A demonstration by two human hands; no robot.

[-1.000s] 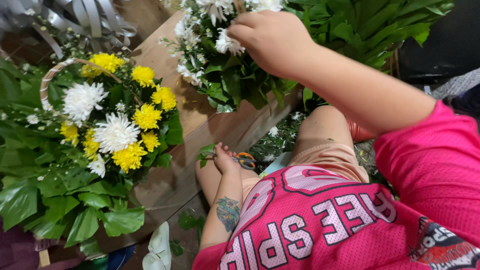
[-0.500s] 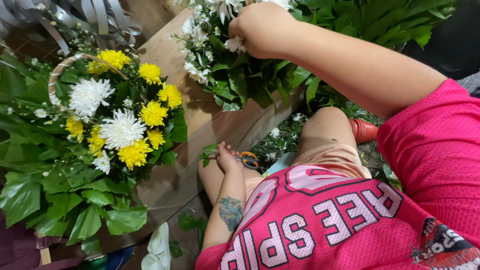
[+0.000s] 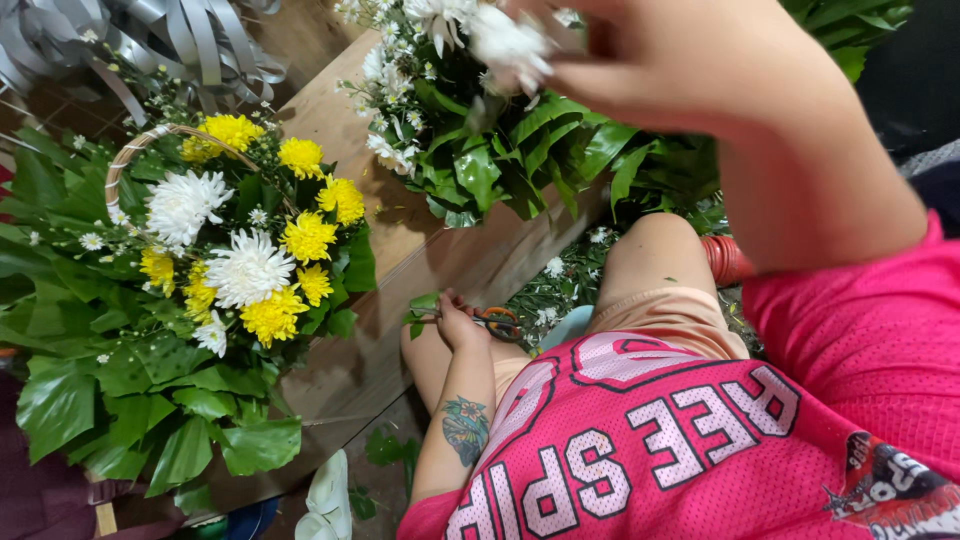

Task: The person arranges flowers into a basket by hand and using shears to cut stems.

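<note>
At left, a basket arrangement (image 3: pixel 230 250) of yellow and white chrysanthemums stood on the wooden counter (image 3: pixel 400 250). We saw the left hand (image 3: pixel 460 325) closed around orange-handled scissors (image 3: pixel 495 322) beside the knee. At upper right, the right hand (image 3: pixel 690 70), its grip pinched shut on a white flower (image 3: pixel 505 45), hovered over a second leafy arrangement (image 3: pixel 490 140).

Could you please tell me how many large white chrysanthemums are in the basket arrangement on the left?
3: one upper left, one in the middle, and a smaller one lower down. Leaves may hide others.
</note>
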